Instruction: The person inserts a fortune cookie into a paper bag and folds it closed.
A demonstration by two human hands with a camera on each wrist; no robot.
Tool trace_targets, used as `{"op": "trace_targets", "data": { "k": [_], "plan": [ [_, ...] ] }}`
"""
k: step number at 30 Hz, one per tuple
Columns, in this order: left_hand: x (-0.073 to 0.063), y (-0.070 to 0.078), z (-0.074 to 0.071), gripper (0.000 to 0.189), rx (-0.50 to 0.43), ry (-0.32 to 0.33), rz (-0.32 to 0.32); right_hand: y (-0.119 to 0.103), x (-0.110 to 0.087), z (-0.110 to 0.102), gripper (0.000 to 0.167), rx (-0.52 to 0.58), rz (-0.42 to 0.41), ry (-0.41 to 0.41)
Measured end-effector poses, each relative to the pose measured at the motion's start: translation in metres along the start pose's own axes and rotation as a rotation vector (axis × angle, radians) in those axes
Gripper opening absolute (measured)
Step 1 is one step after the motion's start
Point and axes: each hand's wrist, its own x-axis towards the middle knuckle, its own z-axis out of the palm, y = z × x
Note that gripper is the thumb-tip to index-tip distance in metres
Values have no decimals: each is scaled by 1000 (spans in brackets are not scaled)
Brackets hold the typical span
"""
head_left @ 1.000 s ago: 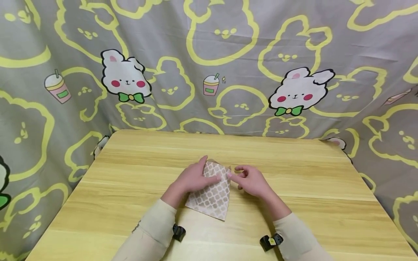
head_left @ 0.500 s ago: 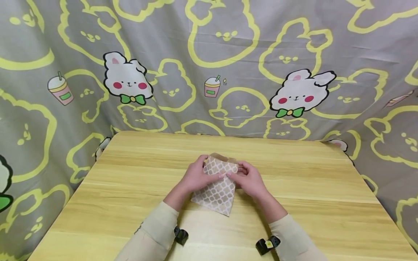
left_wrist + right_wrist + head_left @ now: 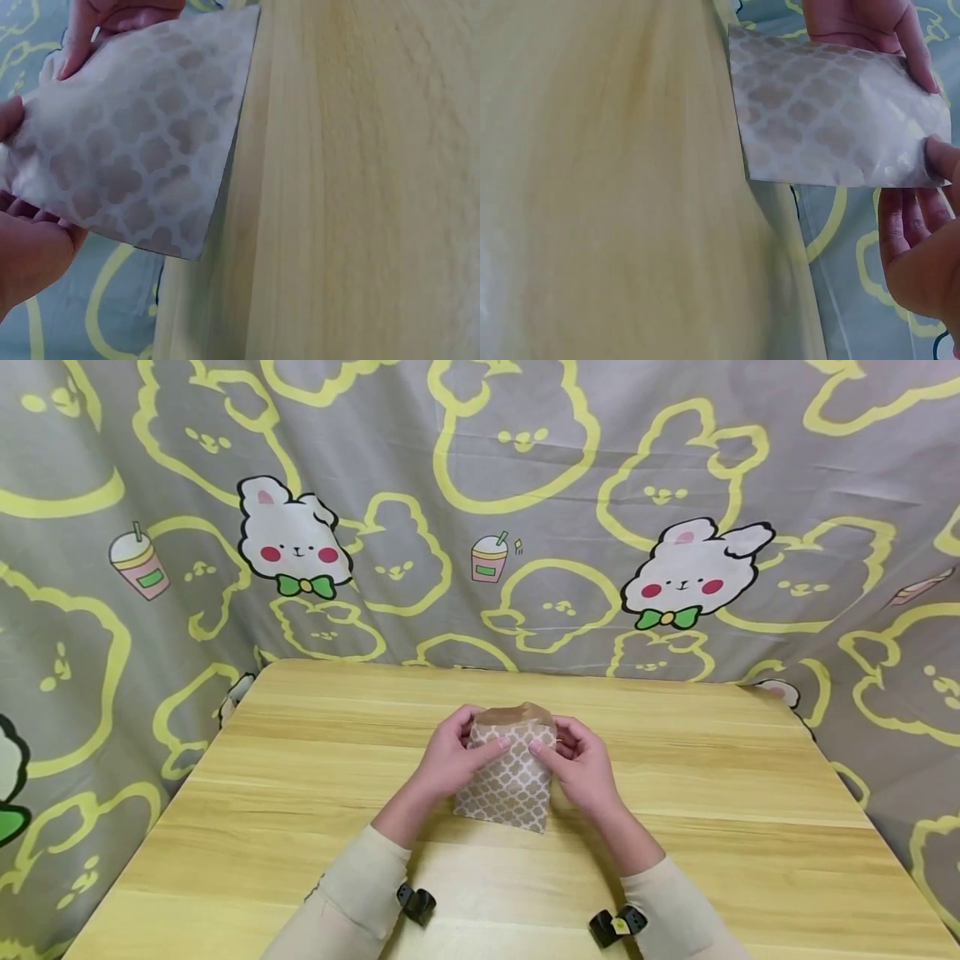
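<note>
A small paper bag [image 3: 510, 789], brown with a white lattice print, is held up over the middle of the table. Its plain brown inner side [image 3: 513, 714] shows at the top, where the mouth bulges apart. My left hand [image 3: 453, 756] grips the bag's left edge, thumb on the printed front and fingers behind. On the opposite edge, my right hand [image 3: 588, 768] pinches the bag the same way, its thumb near the left one. The printed face [image 3: 142, 142] fills much of the left wrist view. In the right wrist view, the bag [image 3: 817, 112] spans between both hands.
A wood-grain table [image 3: 285, 827] spreads out under the hands. Behind it and along both sides hangs a grey curtain [image 3: 405, 452] with yellow outlines and cartoon rabbits. Black wrist cameras sit on the left sleeve [image 3: 352, 877] and right sleeve [image 3: 675, 902].
The right hand, at first just at the bag's right edge, has taken hold of it. The bag has shifted up and right and straightened, and its brown mouth has spread wider.
</note>
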Motion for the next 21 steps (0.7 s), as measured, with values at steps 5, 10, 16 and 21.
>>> {"op": "trace_targets", "data": {
  "k": [5,10,16,21],
  "plan": [
    [-4,7,3,37,-28,14,16,-3,-1,1,33,50,-61,-15],
    [-6,10,7,35,-33,13,36,-6,-4,4,38,89,-113,-13],
    [-4,3,10,30,7,41,70,-7,-5,7,40,62,-130,13],
    [-5,3,9,29,-29,34,106,-8,-3,10,29,89,-153,34]
  ]
}}
